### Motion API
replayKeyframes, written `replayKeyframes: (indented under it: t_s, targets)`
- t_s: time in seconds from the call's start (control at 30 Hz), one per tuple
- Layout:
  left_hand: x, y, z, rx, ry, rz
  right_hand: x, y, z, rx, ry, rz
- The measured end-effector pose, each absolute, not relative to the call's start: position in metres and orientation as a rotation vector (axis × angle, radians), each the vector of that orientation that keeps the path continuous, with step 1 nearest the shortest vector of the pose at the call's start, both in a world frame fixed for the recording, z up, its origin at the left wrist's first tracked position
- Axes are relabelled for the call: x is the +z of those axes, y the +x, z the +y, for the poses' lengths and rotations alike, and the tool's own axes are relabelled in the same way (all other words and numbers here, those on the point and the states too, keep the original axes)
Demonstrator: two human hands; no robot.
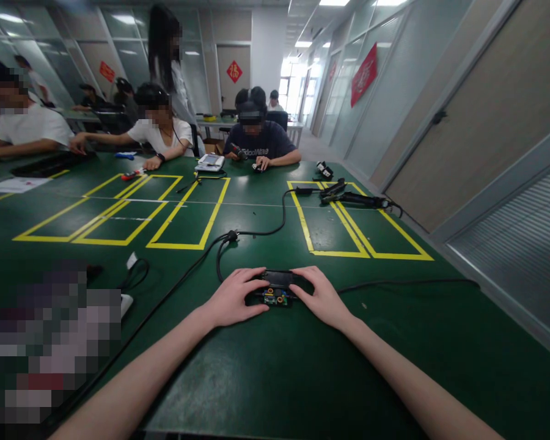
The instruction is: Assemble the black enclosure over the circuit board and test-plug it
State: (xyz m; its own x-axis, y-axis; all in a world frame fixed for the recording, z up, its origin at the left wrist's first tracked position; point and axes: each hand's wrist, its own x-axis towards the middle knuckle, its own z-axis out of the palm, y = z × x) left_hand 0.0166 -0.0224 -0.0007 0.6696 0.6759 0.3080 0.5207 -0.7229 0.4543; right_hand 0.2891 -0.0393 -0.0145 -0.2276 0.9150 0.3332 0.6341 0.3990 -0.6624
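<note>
A black rectangular casing (278,279) lies in front of me on the green table, between my two hands. Directly below it is a small circuit board (275,297) with ring-shaped copper parts. My left hand (238,296) holds the casing's left side, its thumb by the board's lower left edge. Fingers of my right hand (319,297) grip the casing's right side, with the thumb at its lower right. Black cable runs out from both sides of the board, partly hidden by my hands.
Black cables with a plug junction (231,236) cross the green table (266,379). Yellow tape rectangles mark its far half. Black tools (357,199) lie at the far right, a white device (209,162) at the far edge. Several people sit across the table; a blurred object is at left.
</note>
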Motion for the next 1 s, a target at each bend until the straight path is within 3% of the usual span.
replayKeyframes:
  t_s: [0.23,1.0]
  targets:
    - [-0.0001,0.0180,-0.0241,0.783,2.281,0.899,-0.0091,0.2836,-0.0435,0.913,-1.267,-1.670]
    - [0.0053,0.0187,-0.0267,0.788,2.246,0.882,-0.0041,0.2812,-0.0448,0.806,-1.221,-1.849]
